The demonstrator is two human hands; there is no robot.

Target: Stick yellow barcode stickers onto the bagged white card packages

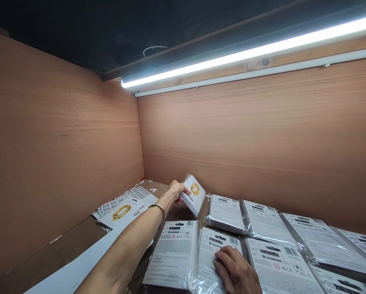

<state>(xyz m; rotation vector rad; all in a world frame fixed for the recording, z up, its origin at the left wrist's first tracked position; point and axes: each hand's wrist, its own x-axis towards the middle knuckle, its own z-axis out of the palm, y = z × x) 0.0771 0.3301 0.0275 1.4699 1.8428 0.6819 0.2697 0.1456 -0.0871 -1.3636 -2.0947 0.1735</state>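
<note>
- The right hand [236, 269] is lying nearest, at the desk's [72, 244] near edge, resting half-curled on a pile [208, 255]; its fingertips are pointing down, and I cannot tell whether they are pinching the wrap.
- The left hand [177, 189] is reaching towards the desk's far edge and is grasping a stack [197, 195] by its left side, thumb on the top face.
- That stack is tilting, gold print showing, just right of the desk's far-left corner and beside the far row's first pile.
- Handling it well is probably asking for a firm, even grip with the thumb lying flat, so that no layer is sliding out while the stack is leaning.
- The right hand, I judge, is best pressing lightly, since the wrap is looking loose and slippery.
- Counting outward: one stack is being held; eight piles are showing, four in the near row and four in the far, the rightmost ones running out of view.
- Along the left edge, cards [121, 213] are overlapping: one is showing gold print whole; those beneath are too covered to count.
- One sheet [88, 261] is lying under the left forearm.
- One lamp [250, 52] is shining above.
</note>
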